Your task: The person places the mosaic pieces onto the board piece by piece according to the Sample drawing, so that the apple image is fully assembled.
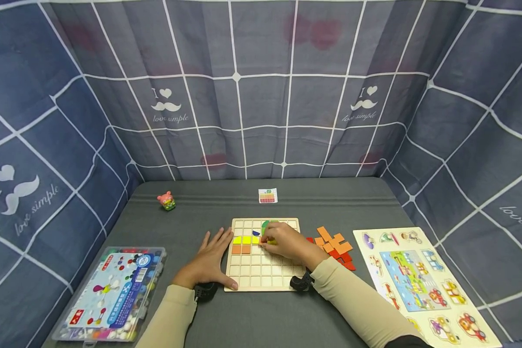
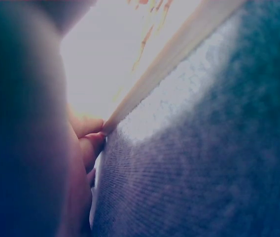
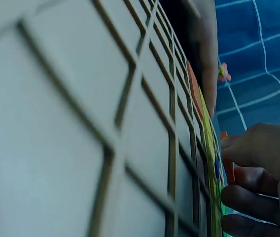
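A wooden grid board [image 1: 261,282] lies on the table in the head view. On its left side are a row of yellow tiles [image 1: 245,240] and, below them, orange tiles [image 1: 241,249]. A small blue piece [image 1: 255,233] and green pieces [image 1: 265,224] sit higher up, partly hidden by my right hand [image 1: 287,241]. That hand pinches an orange tile [image 3: 227,158] between thumb and fingers, close over the board. My left hand [image 1: 209,261] rests against the board's left edge, fingers extended and thumb on the lower left corner.
Loose orange tiles [image 1: 339,244] and red tiles [image 1: 347,264] lie right of the board. Behind it is a small pattern card [image 1: 268,195]. A pig figurine [image 1: 167,201] stands back left, a clear plastic box [image 1: 113,290] front left, a picture puzzle board [image 1: 417,275] at right.
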A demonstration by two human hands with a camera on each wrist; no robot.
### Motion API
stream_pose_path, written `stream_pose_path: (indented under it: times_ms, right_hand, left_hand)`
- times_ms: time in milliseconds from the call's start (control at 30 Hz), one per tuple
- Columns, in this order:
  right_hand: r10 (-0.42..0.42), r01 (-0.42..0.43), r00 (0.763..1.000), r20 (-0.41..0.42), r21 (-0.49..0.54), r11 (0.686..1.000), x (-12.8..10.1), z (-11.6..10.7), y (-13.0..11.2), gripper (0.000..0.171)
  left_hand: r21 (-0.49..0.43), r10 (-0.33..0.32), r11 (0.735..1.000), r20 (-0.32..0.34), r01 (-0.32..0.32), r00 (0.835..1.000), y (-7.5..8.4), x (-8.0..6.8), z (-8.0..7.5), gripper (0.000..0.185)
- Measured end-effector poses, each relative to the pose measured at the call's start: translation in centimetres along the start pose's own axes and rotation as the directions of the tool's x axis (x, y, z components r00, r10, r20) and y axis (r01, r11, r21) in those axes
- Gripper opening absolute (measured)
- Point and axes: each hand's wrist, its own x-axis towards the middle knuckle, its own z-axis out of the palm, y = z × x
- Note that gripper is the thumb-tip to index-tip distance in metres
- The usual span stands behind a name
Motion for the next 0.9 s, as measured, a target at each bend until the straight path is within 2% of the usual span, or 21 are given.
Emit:
stream_pose_path:
  times_ms: [333,767,900]
  right_hand:
    - [-0.159,0.161,0.987,0.027,-0.107,0.981,0.9,1.6,-1.1,0.003]
    - [-0.143,0.153,0.986,0.085,-0.131,0.980,0.2,1.3,-1.4,0.004]
    - [-0.179,0.185,0.982,0.062,-0.114,0.976,-0.3,1.0,-1.0,0.004]
  left_hand:
    - [-0.012,0.027,1.000,-0.020,-0.028,0.999,0.1,-0.1,0.0,0.156]
    - [-0.016,0.011,1.000,-0.019,-0.011,1.000,0.2,-0.1,0.0,0.157]
    - [-0.013,0.007,1.000,-0.020,-0.007,1.000,0.2,-0.1,0.0,0.157]
